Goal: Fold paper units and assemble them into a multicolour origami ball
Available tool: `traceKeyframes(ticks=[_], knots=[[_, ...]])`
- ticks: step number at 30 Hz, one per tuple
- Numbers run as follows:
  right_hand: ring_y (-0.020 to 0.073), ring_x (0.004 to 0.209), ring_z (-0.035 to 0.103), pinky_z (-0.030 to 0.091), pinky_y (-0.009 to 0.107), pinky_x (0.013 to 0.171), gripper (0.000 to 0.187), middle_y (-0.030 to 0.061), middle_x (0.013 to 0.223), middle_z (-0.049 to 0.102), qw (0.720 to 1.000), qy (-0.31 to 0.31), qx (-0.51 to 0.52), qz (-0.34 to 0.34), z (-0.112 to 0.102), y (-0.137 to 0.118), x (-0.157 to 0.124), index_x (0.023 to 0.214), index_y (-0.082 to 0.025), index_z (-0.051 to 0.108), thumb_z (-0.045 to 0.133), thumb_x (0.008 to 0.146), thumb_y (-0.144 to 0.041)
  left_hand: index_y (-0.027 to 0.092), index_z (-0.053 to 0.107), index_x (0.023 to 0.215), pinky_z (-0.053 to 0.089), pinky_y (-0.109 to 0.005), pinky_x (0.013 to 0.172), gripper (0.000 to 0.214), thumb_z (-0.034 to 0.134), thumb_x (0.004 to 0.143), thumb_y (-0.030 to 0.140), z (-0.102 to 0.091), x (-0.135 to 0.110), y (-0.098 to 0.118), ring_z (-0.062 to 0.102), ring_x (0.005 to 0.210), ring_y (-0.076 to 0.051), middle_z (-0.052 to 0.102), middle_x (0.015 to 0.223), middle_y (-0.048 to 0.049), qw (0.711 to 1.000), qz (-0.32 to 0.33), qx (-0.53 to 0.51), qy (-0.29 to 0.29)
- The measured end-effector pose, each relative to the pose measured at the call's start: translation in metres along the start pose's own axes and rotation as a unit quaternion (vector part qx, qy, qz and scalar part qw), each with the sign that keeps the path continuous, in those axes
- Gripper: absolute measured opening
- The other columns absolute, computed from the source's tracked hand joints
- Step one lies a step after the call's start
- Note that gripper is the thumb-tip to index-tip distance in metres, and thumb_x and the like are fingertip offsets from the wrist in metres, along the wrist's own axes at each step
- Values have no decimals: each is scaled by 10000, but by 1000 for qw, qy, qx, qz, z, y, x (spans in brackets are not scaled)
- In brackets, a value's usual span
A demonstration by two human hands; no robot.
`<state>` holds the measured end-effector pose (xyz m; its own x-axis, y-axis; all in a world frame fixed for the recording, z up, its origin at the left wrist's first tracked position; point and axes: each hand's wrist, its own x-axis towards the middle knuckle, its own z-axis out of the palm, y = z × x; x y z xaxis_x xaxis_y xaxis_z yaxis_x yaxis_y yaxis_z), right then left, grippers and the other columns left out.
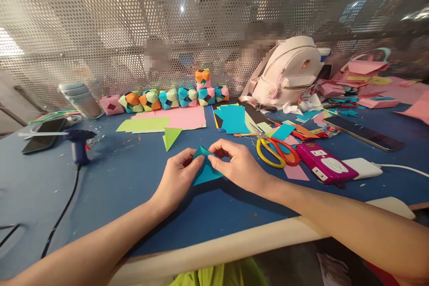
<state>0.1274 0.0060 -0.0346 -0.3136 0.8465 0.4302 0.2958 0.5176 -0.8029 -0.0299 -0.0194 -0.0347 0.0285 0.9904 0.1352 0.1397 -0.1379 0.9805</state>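
Note:
Between my two hands is a sheet of blue paper [208,174], folded to a peak at its top, just above the table. My left hand [179,174] pinches its left side between thumb and fingers. On the other side, my right hand [236,163] pinches the paper near the peak, its thumb pressed on the upper right. The fingertips behind the paper are partly hidden. Just beyond the hands lies a folded green paper piece [172,137]. Scissors with yellow and red handles [278,152] rest to the right of my right hand.
Several folded paper balls [169,99] line the back beside a white backpack [288,71]. Green paper [144,124] and pink paper [187,118] lie before them. A glue gun [79,145] stands left, its cord trailing forward. A magenta power strip [326,163] and a phone [363,133] lie right.

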Motion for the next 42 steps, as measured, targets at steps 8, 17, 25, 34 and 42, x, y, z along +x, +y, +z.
traceKeyframes(ticks=[8,17,25,34,42], knots=[[95,603,444,386,225,556,38,-33,649,500,996,-60,44,50,-6,1,2,742,-182,545,565,735,-214,158,548,581,224,-219,472,273,645,722,371,-1,2,0,287,525,-81,379,539,51,999,-32,26,-33],[89,597,498,397,206,539,66,-24,659,565,992,-95,73,26,-8,14,4,773,-165,609,552,741,-154,132,686,688,342,-231,587,187,744,610,292,-4,8,-4,469,622,-106,600,658,-5,988,-127,-74,-46],[112,704,581,473,238,639,203,42,801,625,969,-101,-46,-219,-19,17,3,858,-149,675,491,816,-74,143,708,665,378,-244,600,114,720,589,228,-4,8,0,524,613,-121,644,635,-17,974,-145,-153,-84],[105,731,597,501,219,666,219,68,846,629,935,-88,-107,-327,-24,23,3,897,-135,673,480,840,-48,148,712,733,396,-240,611,126,665,620,177,-8,7,2,539,622,-118,643,653,-8,965,-158,-164,-125],[123,739,595,502,230,660,215,88,859,627,915,-94,-149,-362,-22,23,0,921,-118,658,464,862,-47,152,686,746,372,-228,634,168,760,626,244,-9,6,0,499,670,-99,627,735,3,985,-119,-75,-105]])
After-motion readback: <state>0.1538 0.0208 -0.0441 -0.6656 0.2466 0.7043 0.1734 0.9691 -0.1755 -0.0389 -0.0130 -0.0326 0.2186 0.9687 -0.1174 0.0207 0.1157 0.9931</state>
